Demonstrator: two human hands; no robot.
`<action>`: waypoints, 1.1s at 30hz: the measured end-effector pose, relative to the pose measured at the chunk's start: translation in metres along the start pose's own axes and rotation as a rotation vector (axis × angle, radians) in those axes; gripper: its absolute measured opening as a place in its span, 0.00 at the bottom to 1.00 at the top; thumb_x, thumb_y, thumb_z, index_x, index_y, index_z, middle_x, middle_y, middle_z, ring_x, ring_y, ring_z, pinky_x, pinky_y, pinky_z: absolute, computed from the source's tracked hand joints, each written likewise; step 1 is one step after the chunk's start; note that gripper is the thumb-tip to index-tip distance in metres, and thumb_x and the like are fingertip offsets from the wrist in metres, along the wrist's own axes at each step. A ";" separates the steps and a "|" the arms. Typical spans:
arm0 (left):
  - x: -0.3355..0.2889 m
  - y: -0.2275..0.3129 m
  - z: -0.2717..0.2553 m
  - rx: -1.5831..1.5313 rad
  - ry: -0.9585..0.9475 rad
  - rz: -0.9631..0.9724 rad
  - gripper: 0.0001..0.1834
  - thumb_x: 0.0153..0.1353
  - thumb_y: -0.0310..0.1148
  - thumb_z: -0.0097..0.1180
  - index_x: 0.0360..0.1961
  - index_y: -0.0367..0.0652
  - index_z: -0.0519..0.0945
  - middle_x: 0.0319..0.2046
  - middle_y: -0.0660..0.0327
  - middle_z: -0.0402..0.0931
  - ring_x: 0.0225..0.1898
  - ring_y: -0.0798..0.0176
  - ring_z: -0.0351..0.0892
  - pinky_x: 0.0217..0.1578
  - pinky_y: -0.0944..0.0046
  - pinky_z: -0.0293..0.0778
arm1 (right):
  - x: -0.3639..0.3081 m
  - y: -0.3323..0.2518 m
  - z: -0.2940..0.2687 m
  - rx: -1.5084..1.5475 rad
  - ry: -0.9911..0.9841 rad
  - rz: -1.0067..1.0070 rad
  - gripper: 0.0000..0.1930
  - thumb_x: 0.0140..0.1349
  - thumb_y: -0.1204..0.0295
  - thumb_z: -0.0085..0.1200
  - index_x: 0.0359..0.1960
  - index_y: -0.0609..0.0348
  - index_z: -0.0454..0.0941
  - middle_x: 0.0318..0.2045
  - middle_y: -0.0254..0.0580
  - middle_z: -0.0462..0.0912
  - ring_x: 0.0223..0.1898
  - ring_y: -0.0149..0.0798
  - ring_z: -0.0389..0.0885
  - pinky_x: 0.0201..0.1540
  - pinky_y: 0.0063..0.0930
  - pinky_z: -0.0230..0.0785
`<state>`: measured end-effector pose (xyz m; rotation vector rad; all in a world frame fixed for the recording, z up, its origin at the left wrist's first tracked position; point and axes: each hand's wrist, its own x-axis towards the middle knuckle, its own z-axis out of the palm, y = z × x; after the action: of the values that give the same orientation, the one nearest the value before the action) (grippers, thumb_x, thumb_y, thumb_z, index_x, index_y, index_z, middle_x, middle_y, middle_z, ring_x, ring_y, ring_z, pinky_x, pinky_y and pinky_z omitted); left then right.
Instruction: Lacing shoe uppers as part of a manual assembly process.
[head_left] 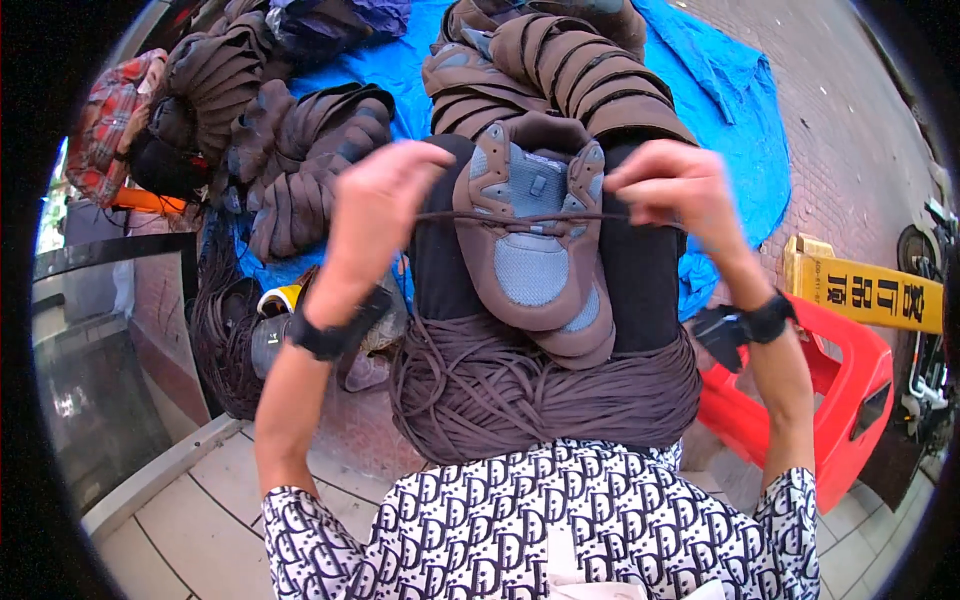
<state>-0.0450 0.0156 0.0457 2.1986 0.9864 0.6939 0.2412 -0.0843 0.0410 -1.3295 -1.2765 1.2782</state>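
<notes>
A brown and grey-blue shoe upper (532,270) rests on my black-trousered thighs, its toe toward me, with another upper (590,340) partly hidden under it. One dark brown shoelace (520,217) passes through its lowest eyelets and stretches sideways across it. My left hand (393,180), blurred, pinches the lace's left end beside the shoe. At the other side my right hand (675,188) is closed on the right end, fingers curled. A thick bundle of loose brown laces (540,395) lies across my lap, close to my body.
Stacked brown uppers (580,75) sit on a blue tarp (725,110) ahead; more uppers (320,140) lie left. A red plastic stool (850,390) and yellow barrier (865,285) stand at right. A glass-sided cabinet (120,350) is at left, near hanging laces (225,330).
</notes>
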 end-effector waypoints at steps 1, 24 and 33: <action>-0.001 0.013 0.014 0.055 0.013 0.033 0.07 0.53 0.23 0.50 0.34 0.38 0.76 0.28 0.56 0.77 0.30 0.64 0.78 0.33 0.68 0.71 | 0.011 -0.004 0.024 -0.017 -0.061 -0.015 0.06 0.48 0.77 0.54 0.30 0.62 0.78 0.18 0.31 0.75 0.17 0.21 0.72 0.17 0.11 0.60; -0.006 0.023 0.035 0.334 -0.114 0.391 0.04 0.49 0.21 0.51 0.28 0.39 0.72 0.21 0.55 0.70 0.26 0.54 0.72 0.26 0.60 0.69 | 0.023 0.007 0.063 0.223 -0.155 0.225 0.04 0.44 0.78 0.55 0.25 0.61 0.77 0.17 0.30 0.77 0.15 0.22 0.75 0.13 0.12 0.58; 0.002 0.031 0.040 0.726 -0.262 0.594 0.11 0.44 0.27 0.49 0.32 0.39 0.72 0.20 0.60 0.67 0.25 0.61 0.70 0.26 0.65 0.67 | 0.015 0.011 0.051 0.300 -0.142 0.172 0.04 0.44 0.77 0.57 0.24 0.61 0.78 0.18 0.32 0.78 0.16 0.23 0.75 0.15 0.13 0.59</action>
<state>-0.0025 -0.0118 0.0420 3.1815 0.4684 0.2775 0.1910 -0.0739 0.0240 -1.1681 -1.0302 1.6388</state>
